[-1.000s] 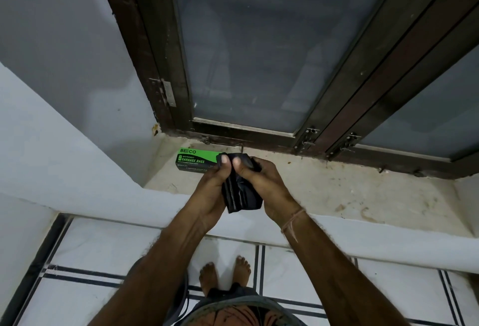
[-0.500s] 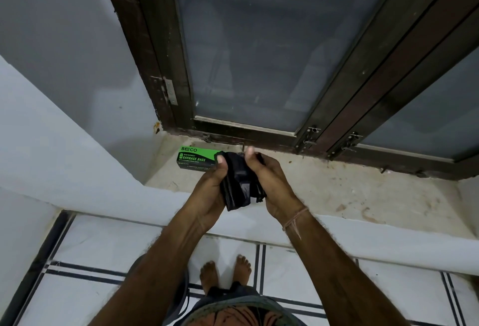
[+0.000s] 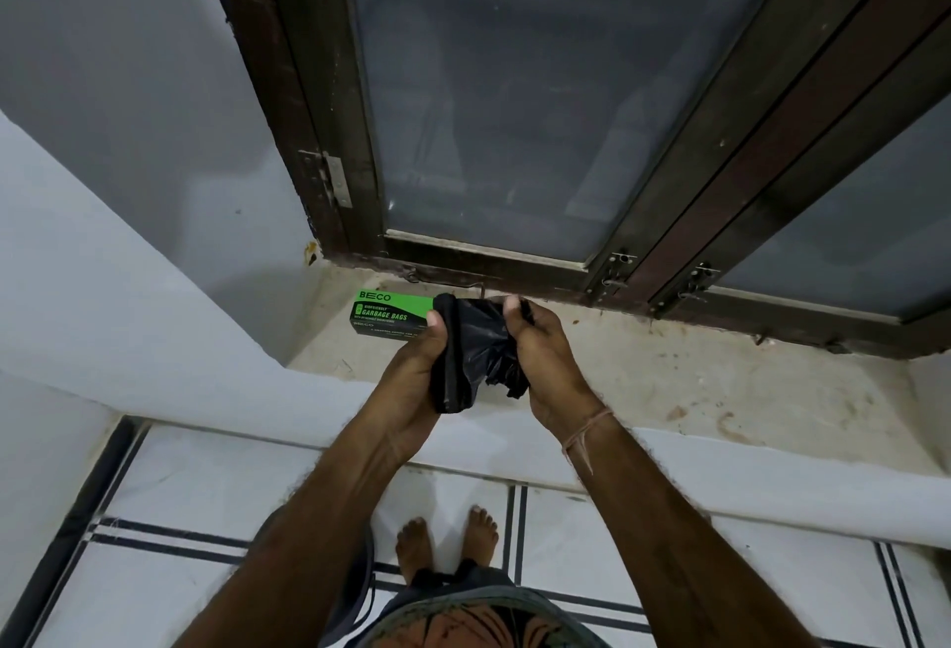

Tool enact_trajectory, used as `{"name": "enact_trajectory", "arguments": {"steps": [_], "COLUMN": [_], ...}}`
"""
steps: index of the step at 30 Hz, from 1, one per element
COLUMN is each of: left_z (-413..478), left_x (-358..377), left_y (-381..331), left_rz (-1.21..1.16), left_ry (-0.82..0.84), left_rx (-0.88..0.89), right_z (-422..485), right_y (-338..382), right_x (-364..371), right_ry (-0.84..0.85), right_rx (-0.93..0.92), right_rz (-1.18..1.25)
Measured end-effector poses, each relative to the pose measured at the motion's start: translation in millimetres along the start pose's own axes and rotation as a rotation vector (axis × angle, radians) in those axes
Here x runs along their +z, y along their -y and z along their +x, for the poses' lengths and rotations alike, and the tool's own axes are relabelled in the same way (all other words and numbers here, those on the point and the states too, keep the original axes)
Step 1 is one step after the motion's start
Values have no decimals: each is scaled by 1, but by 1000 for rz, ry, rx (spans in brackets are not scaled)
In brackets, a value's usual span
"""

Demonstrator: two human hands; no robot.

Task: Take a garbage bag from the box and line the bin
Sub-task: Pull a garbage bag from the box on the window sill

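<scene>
A black garbage bag [image 3: 476, 349], still partly folded, is stretched between my two hands above the window ledge. My left hand [image 3: 411, 382] pinches its left side with the thumb on top. My right hand [image 3: 548, 364] grips its right side, where the plastic bunches and hangs in loose folds. Behind my left thumb, a green and black garbage bag box [image 3: 388, 314] lies flat on the ledge near its left corner. A dark curved edge by my left forearm [image 3: 355, 591] may be the bin, mostly hidden by my arm.
The stained stone window ledge [image 3: 694, 390] runs to the right below a dark-framed window [image 3: 514, 107]. White walls close in on the left. Below is a white tiled floor [image 3: 206, 503] with dark lines, and my bare feet [image 3: 447, 542] stand on it.
My hands have drawn apart a little, and the bag has spread wider between them, with more loose plastic showing on the right. The box has not moved.
</scene>
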State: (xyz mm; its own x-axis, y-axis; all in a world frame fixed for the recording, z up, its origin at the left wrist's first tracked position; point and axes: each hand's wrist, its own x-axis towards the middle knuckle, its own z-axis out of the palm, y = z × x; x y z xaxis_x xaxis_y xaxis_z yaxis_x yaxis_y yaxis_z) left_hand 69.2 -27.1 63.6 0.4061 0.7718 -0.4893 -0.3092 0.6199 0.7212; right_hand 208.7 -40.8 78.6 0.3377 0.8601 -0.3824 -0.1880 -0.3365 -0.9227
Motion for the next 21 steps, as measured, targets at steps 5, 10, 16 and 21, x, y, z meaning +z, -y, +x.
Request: {"name": "enact_trajectory", "arguments": {"steps": [5,10,16,21], "left_z": [1,4,5,6], "left_x": [-1,-4,-12,-6], "left_y": [-2,0,-3,-7], "left_rz": [-6,33,-72,-29], "left_ry": [-26,-29,-51,-16], "left_rx": [-9,2,-18,8], "right_z": [-3,1,6,4], "right_y": [-5,-8,-3,3], "right_x": [1,0,-2,4], "right_ry": [134,58,3,50], "right_rx": [-66,-21,-53,-79], "right_rz": [-101,-101,-103,-86]}}
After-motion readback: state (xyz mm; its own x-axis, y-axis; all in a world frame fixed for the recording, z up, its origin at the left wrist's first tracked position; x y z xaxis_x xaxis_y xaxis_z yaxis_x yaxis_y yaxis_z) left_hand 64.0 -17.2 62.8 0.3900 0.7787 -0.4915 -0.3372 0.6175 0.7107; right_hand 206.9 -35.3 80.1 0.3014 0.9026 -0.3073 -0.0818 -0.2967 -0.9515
